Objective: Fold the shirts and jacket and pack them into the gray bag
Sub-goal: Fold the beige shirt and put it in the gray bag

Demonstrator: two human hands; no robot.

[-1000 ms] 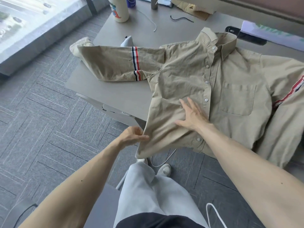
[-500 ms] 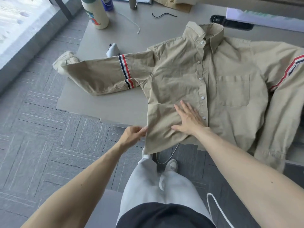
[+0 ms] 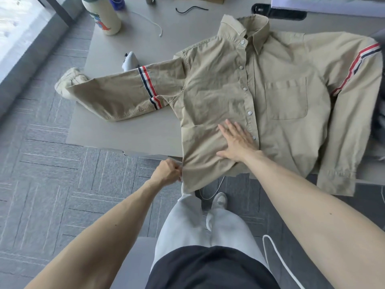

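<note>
Khaki cotton filled my feed: the shirt (image 3: 229, 90) lay front up and buttoned on the grey table (image 3: 125, 134), collar toward 12 o'clock. One striped sleeve (image 3: 116, 97) stretched out to 9 o'clock with its cuff past the table's edge, and the other sleeve (image 3: 350, 113) draped down at 3 to 4 o'clock. I saw the left hand (image 3: 168, 173) at 7 o'clock from the shirt's middle, fingers curled and pinching the side edge where the hem hung off the table. The right hand (image 3: 237, 142) lay flat at 6 o'clock, fingers straight and pressed on the front panel just beside the button row. A cream bottle (image 3: 104, 15) stood at 11 o'clock, a black cable (image 3: 191, 9) at 12.
</note>
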